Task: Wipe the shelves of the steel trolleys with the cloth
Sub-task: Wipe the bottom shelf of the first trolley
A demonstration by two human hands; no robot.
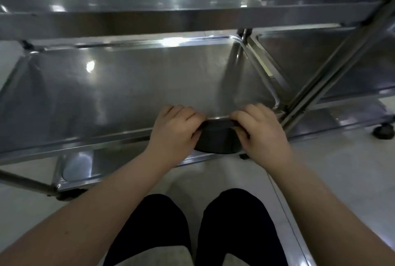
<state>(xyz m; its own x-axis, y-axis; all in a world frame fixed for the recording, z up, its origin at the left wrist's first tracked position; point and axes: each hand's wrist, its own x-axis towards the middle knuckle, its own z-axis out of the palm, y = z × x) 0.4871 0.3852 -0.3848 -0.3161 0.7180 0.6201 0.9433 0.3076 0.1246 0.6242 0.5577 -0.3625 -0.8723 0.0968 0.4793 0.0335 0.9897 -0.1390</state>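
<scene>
At trolley shelf point(106, 94) rim, dark cloth point(218, 138) pinched at each end by left hand point(174, 135) and right hand point(261, 135)

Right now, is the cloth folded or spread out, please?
Folded: the cloth is a thick, compact pad pinched between left hand and right hand.

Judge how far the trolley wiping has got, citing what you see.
Done: cannot be told; the middle shelf shines. In hand: left hand and right hand grip the dark cloth at that shelf's front rim. Left: seemingly the lower shelf and neighbouring trolley.
</scene>
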